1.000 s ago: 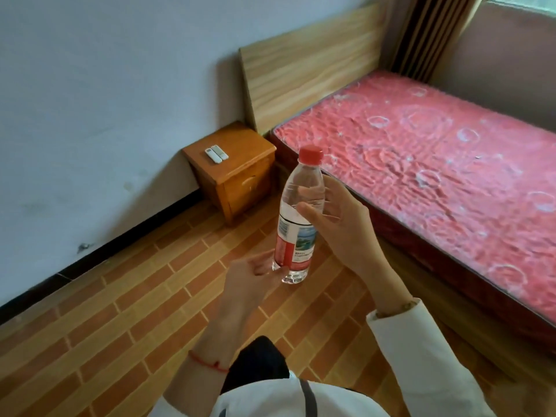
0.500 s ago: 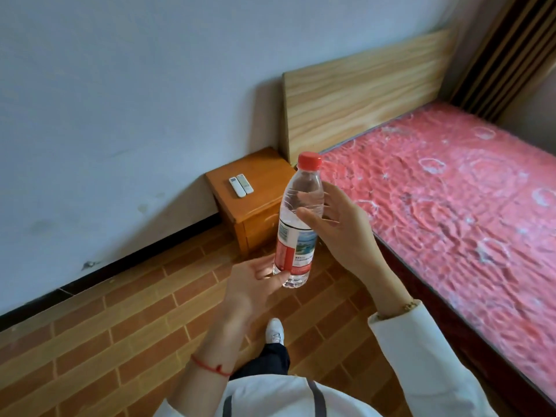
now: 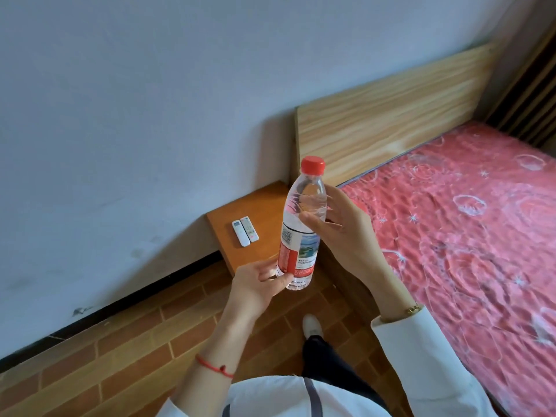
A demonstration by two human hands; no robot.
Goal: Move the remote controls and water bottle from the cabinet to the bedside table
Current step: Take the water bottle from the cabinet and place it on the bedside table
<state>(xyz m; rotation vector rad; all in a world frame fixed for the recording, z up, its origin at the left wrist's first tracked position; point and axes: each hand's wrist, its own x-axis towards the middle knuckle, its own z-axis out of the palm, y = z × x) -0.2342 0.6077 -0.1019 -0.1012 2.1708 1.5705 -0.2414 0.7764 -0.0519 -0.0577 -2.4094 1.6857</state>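
Water bottle: one, clear plastic, upright in mid-air, held in front of the bedside table's right part; red cap screwed on top.
Label: red and white band round the lower half, with a barcode at the upper left and a blue-green landscape panel; small rows of print underneath, too fine to read; no brand name legible.
Left hand: grips the bottle's base, thumb and fingertips curled round the lower edge of the label.
Right hand: holds the upper body just under the shoulder, thumb pressed on the near side, fingers wrapped behind the clear plastic.
Remote controls: two, white, lying side by side and touching, on top of the bedside table, left of the bottle; small screens at the far ends, button markings too small to read.
Bedside table: one, orange-brown wood, set in the corner between wall and headboard.
Bed: one, pink-red mattress with pale swirl patterns, right of the table.
Wrists: red string round the left, gold bracelet at the right, white sleeves on both.
Floor: brick-pattern tiles in brown and tan; one white shoe below the bottle.
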